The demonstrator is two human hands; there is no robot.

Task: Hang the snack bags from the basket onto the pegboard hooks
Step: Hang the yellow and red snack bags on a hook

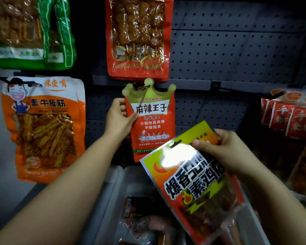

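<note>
1. Left hand (117, 114) pinching the left edge of a red crown-topped bag (151, 119), thumb on the front, fingers behind; bag hanging upright on a hook (142, 87) of the dark pegboard (237, 46).
2. Right hand (219, 147) curled round the upper right edge of a yellow and orange bag (193, 175), thumb pressed on its front near the hang slot (strong glare on the foil just below that slot).
3. Yellow and orange bag held tilted, top leaning left, in front of the lower right corner of the red crown-topped bag and above the basket (113, 188); not on any hook.
4. Grey basket low in the middle, more snack packets (145, 221) lying inside, dim and hard to tell apart.
5. Above the crown-topped bag, a red skewer bag (138, 38) hanging, its bottom edge just over the crown.
6. To the left, an orange bag with a cartoon cook (44, 128); over it, a green bag (32, 30), blurred.
7. At the right edge, a row of red packets (288, 119) hanging close together, overlapping, well apart from both hands.
</note>
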